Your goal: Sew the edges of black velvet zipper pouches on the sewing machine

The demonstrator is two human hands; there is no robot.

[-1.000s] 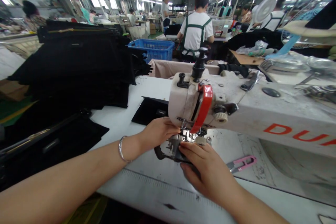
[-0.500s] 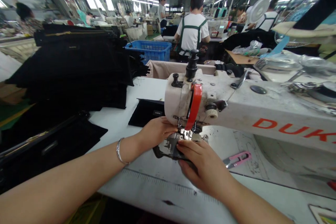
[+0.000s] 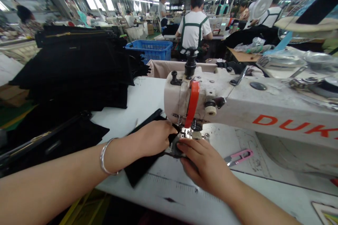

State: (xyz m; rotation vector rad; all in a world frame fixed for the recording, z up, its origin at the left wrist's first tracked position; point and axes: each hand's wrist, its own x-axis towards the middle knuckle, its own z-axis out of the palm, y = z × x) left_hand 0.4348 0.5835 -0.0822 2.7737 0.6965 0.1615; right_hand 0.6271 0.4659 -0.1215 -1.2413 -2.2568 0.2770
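Observation:
A black fabric piece (image 3: 139,170) lies slanted on the sewing table, partly under the head of a white sewing machine (image 3: 232,103). My left hand (image 3: 154,137) is on top of it, fingers bent and closed on the fabric just left of the presser foot (image 3: 186,133). On the near side of the foot, my right hand (image 3: 202,158) has its fingers together over a round metal part, thumb tucked below. Whatever sits between that thumb and the fingers is hidden. An orange-red guard (image 3: 192,103) hangs in front of the needle area.
Pink-handled thread snips (image 3: 240,157) lie right of my right hand. Stacked black fabric pieces (image 3: 79,59) rise at the left, with a blue basket (image 3: 155,50) behind. A co-worker in a white shirt (image 3: 194,28) sits ahead, back turned. A ruler scale (image 3: 182,186) marks the table's front.
The black fabric piece has turned and swung toward me, its near corner now left of the machine's plate. My left hand moved slightly left and nearer, over it. My right hand has barely shifted.

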